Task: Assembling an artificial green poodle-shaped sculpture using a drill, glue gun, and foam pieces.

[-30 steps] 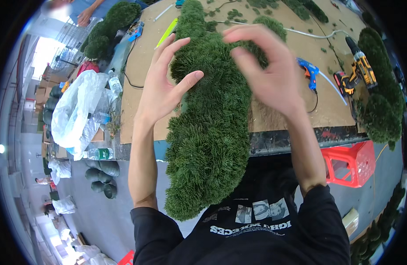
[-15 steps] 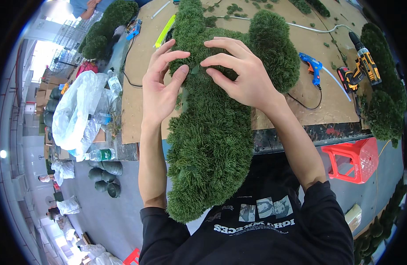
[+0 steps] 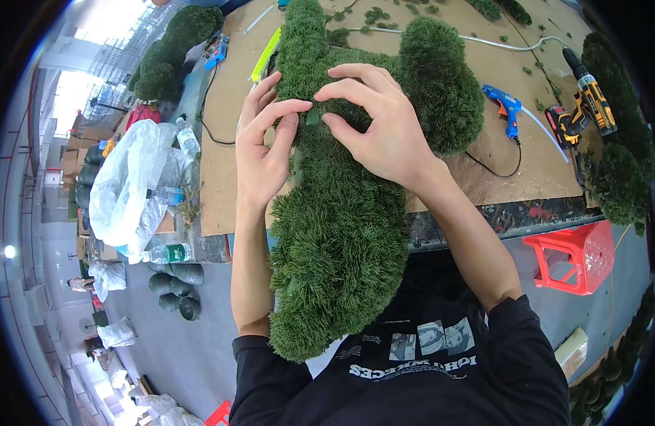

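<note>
Green foliage (image 3: 337,234) lies beneath parted right fingers (image 3: 345,89) and left fingers (image 3: 279,112) now drawn closer, contact unclear.

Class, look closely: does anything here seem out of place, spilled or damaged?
Loose green foliage scraps litter the far side of the flat brown board, looking untidy. A smooth green patch shows between the left hand and right hand, odd because the surrounding large green foliage piece is bristly; whether that is damage, I cannot tell.
</note>
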`<act>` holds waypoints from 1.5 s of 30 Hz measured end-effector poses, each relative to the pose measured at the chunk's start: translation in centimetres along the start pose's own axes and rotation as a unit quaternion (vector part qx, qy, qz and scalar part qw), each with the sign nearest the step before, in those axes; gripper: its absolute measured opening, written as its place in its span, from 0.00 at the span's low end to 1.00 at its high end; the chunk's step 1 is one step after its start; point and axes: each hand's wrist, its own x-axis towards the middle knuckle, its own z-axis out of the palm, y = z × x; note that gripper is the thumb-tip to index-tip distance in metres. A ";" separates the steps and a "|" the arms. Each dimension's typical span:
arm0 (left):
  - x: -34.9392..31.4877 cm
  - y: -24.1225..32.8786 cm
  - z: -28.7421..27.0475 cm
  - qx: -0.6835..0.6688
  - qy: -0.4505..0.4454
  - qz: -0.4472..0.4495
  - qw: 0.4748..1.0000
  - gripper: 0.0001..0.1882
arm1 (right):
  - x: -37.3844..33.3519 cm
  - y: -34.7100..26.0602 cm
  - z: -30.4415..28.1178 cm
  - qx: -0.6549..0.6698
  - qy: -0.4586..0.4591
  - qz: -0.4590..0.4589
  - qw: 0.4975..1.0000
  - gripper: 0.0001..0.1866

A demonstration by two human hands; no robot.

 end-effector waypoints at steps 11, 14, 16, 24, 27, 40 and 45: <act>-0.6 -0.5 0.7 -0.006 0.033 -0.009 0.999 0.10 | -0.4 0.8 -0.2 -0.006 -0.005 -0.028 1.000 0.08; -0.7 -0.7 0.8 -0.007 0.036 -0.007 0.999 0.10 | -0.3 0.6 -0.3 -0.004 -0.009 -0.030 0.999 0.09; -0.9 -0.8 1.0 -0.024 0.050 -0.007 0.998 0.09 | -0.3 0.4 -0.5 -0.005 -0.014 -0.030 0.999 0.09; -1.7 -2.3 1.8 -0.039 0.084 0.016 0.996 0.10 | -0.7 -0.8 -7.8 0.044 0.007 0.056 0.997 0.12; -1.2 -2.7 3.2 -0.052 0.079 0.039 0.995 0.11 | -4.1 1.8 -14.9 0.097 0.127 0.195 0.968 0.10; -1.8 -2.7 2.6 -0.047 0.094 0.040 0.994 0.12 | -11.8 18.5 -38.2 -0.162 0.209 0.350 0.899 0.31; -1.6 -2.6 2.4 -0.077 0.098 0.027 0.992 0.11 | -8.6 24.3 -39.6 -0.044 0.142 0.377 0.914 0.25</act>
